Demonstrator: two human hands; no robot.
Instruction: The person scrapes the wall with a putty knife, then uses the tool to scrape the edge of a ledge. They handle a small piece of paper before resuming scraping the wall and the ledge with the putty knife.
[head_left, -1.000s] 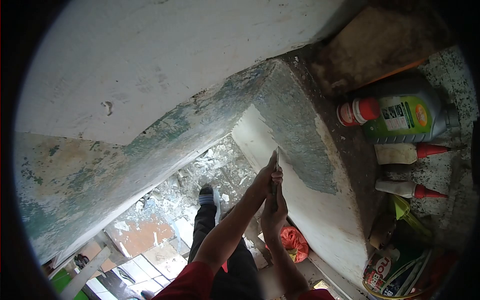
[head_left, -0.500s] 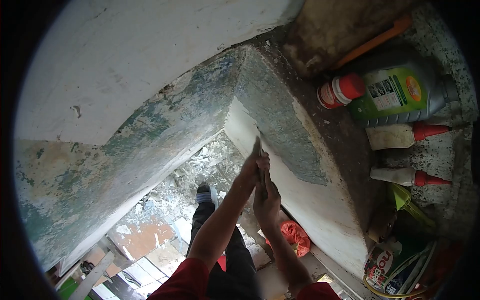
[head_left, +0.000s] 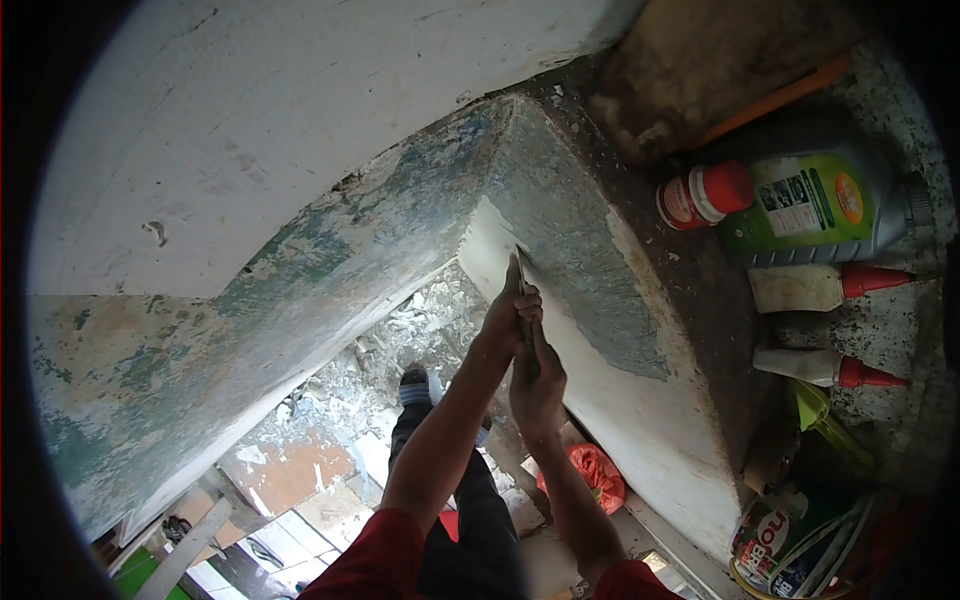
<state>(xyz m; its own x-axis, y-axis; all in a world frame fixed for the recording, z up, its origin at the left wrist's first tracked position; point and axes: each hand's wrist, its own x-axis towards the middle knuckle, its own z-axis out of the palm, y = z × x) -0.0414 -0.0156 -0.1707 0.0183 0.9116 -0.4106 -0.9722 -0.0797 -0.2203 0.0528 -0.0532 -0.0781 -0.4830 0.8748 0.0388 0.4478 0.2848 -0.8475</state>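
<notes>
Near the middle of the frame both hands are wrapped around a thin scraper (head_left: 522,300), whose tip touches the wall (head_left: 640,420) right where white plaster meets the patch of old green paint (head_left: 560,250). The left hand (head_left: 510,322) sits higher on the tool, fingers closed tight around it just below the blade; the right hand (head_left: 537,390) is clamped on the handle directly beneath, touching the left. Both forearms rise from the bottom centre, out of red sleeves (head_left: 375,560). Below the hands, a foot in a grey shoe (head_left: 413,385) stands among pale paint flakes (head_left: 440,320) scattered over the floor, and an orange bag (head_left: 590,478) lies just beside the wall's foot. At the right of the frame, on a dark speckled ledge (head_left: 700,290), lie a green jug (head_left: 815,205), a small red-capped bottle (head_left: 705,195) touching it, and two white bottles with red nozzles (head_left: 815,288) further down.
</notes>
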